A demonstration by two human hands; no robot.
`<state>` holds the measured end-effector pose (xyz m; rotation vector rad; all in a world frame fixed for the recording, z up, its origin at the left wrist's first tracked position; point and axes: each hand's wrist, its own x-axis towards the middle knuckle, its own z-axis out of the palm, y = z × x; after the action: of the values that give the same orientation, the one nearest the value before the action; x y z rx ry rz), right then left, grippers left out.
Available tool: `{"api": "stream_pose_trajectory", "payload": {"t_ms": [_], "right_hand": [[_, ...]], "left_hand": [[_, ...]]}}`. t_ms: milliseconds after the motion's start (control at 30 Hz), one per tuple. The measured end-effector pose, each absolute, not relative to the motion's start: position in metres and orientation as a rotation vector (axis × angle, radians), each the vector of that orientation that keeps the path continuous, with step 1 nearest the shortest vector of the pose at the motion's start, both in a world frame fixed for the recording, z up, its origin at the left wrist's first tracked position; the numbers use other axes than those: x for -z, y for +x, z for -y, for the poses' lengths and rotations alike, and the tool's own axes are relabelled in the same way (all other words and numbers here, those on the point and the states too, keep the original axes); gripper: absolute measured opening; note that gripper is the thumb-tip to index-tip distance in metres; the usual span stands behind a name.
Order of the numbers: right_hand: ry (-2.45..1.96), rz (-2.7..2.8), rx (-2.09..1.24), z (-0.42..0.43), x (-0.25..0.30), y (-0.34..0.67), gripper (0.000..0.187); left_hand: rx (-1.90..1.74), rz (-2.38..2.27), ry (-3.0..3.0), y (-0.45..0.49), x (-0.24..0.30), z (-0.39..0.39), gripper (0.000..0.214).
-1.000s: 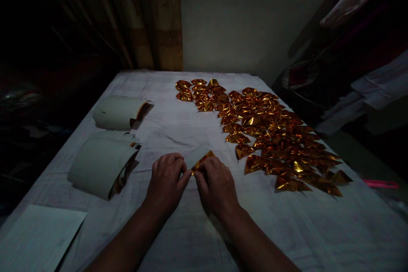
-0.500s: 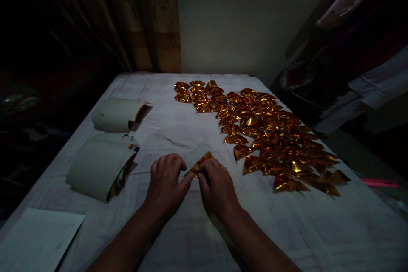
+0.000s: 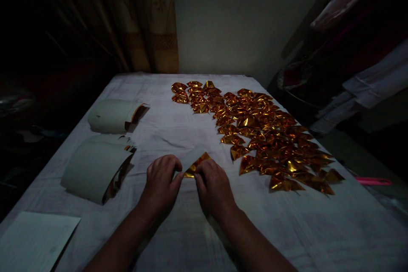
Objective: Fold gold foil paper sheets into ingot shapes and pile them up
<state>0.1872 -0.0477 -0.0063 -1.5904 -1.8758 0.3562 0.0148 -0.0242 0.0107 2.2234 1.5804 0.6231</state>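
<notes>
A sheet of gold foil paper [image 3: 197,165], pale on its other side, lies partly folded on the cloth-covered table between my hands. My left hand [image 3: 162,183] pinches its left corner between thumb and curled fingers. On the right edge, the thumb and fingers of my right hand [image 3: 217,186] close on the gold fold. To the right and beyond spreads a large group of folded gold foil pieces [image 3: 250,122], pointed at the ends and puffed in the middle.
Two curved stacks of pale-backed paper stand at the left: a nearer stack [image 3: 95,168] and a farther stack [image 3: 111,115]. A flat white sheet [image 3: 38,238] lies near left. A curtain [image 3: 162,29] hangs behind; a pink object [image 3: 372,181] is past the right edge.
My left hand has shifted slightly left, away from the right one, and more of the gold fold shows between them. The whole view has shifted a little.
</notes>
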Motion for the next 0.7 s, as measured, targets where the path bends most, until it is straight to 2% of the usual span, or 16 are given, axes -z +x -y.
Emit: {"api": "stream_pose_trajectory", "payload": {"t_ms": [300,433,700], "right_hand": [[-1.580,1.890,-0.327,0.048,0.006,0.188,0.013],[-1.577,1.883,-0.334,0.049,0.008,0.187,0.013],[-1.397,1.663,-0.349,0.043,0.008,0.197,0.021]], "left_hand": [[-0.848,-1.407,2.413,0.013,-0.013,0.032,0.017],[-0.749,-1.254,2.570,0.019,-0.017,0.035,0.020],[-0.599,-1.309,2.673,0.022,-0.020,0.031,0.017]]}}
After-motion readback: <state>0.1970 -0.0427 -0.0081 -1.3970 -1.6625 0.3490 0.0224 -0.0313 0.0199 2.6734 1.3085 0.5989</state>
